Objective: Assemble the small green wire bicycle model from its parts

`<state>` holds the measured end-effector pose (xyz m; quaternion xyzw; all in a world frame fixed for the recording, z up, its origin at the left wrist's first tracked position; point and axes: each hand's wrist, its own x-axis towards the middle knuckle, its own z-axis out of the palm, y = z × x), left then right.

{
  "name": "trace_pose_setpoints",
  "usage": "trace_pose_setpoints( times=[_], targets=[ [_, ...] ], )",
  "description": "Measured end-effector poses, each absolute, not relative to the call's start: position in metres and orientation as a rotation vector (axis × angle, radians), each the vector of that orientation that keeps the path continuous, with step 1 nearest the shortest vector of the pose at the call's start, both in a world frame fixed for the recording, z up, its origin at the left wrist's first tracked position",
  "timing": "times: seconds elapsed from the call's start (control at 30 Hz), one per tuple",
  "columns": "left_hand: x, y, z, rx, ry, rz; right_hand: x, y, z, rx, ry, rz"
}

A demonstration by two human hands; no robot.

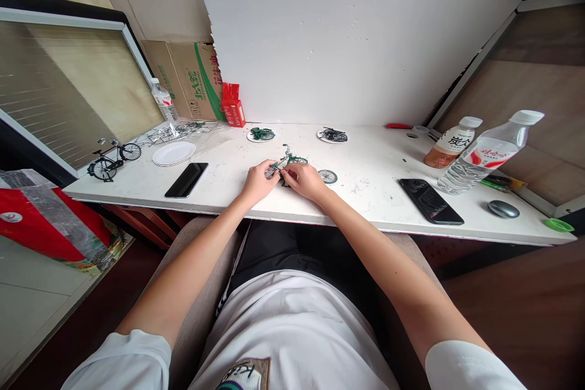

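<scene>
A small green model bicycle (pixel 287 157) stands near the table's front edge, partly covered by my fingers. My left hand (pixel 262 180) pinches its left end. On the other side, my right hand (pixel 302 180) has its thumb and fingertips closed on the lower part of the same model. Just right of my right hand, a loose spoked wheel (pixel 328 177) lies flat. Behind the model are two small white plates, one with green parts (pixel 262 134) and one with black parts (pixel 333 134).
A black model bicycle (pixel 113 158), stacked white plates (pixel 174 153) and a phone (pixel 186 180) are on the left of the white table (pixel 365 207). Another phone (pixel 431 200), two bottles (pixel 493 149), a mouse (pixel 503 208) and a green lid (pixel 558 225) are on the right.
</scene>
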<state>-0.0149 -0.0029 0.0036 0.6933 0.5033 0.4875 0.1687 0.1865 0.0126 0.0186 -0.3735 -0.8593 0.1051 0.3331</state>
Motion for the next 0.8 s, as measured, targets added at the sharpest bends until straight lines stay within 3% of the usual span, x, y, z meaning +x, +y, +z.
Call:
trace_pose_setpoints(
  times=[0.8],
  targets=[
    [-0.0131, -0.0104, 0.0126, 2.053, 1.466, 1.315, 0.1848, 0.0103, 0.0216, -1.033, -2.311, 0.239]
  ],
)
